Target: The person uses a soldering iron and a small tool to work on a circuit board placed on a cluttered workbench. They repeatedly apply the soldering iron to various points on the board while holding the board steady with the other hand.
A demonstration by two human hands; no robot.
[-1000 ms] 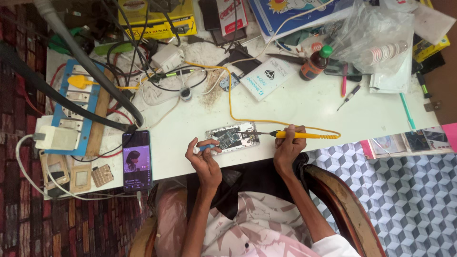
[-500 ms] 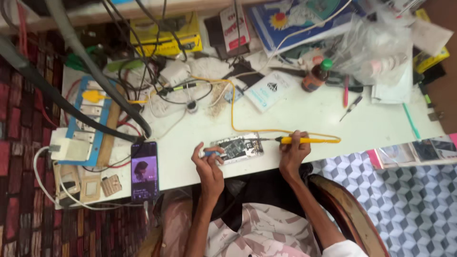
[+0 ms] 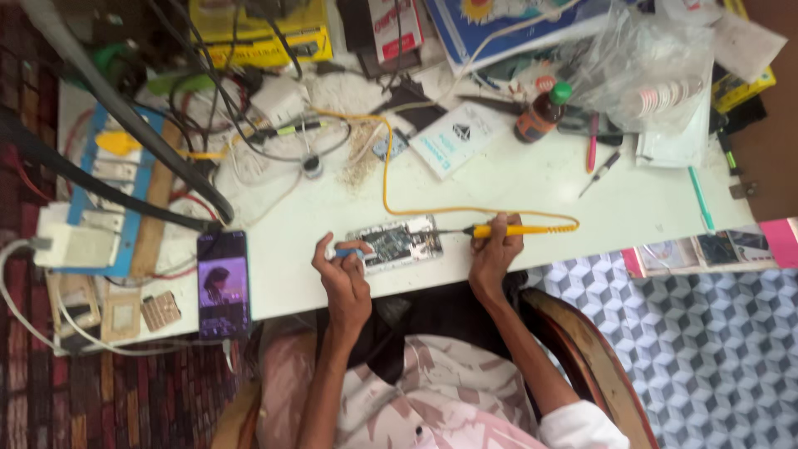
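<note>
An opened phone with its circuit board showing (image 3: 393, 242) lies near the front edge of the white table (image 3: 532, 183). My right hand (image 3: 494, 256) grips a yellow soldering iron (image 3: 519, 229) whose tip points left at the phone's right end. A yellow cable (image 3: 387, 166) runs from the iron up across the table. My left hand (image 3: 342, 268) pinches a small blue tool (image 3: 347, 251) against the phone's left end.
A lit smartphone (image 3: 223, 284) lies at the left front. Behind it sit a blue switch board (image 3: 116, 179), black hoses and tangled wires. A brown bottle (image 3: 540, 116), red pen (image 3: 593, 143), small screwdriver (image 3: 600, 171), plastic bags and books crowd the back. A chair arm (image 3: 590, 357) is at my right.
The camera view has drifted, so the table sits lower and further right in frame. Both hands stay at the opened phone, holding the same tools.
</note>
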